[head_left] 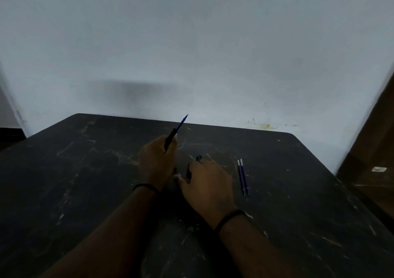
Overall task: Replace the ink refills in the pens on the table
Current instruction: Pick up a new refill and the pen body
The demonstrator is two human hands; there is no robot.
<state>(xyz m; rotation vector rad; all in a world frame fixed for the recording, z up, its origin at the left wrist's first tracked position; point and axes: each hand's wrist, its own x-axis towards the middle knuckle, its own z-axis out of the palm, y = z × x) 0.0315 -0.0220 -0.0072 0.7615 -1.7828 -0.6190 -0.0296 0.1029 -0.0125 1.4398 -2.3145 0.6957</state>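
My left hand [156, 162] grips a black pen barrel [170, 138] held up off the table, and a blue refill [182, 122] sticks out of its top toward the wall. My right hand [207, 184] rests low on the dark scratched table [85, 182], its fingers over black pen parts [198, 158] that are mostly hidden beneath it; whether it grips them is unclear. Two blue refills [243, 177] with pale ends lie side by side on the table, just right of my right hand.
A pale wall [191, 54] rises right behind the table's far edge. A brown wooden surface [373, 150] stands at the right. Both wrists wear dark bands. The scene is dim.
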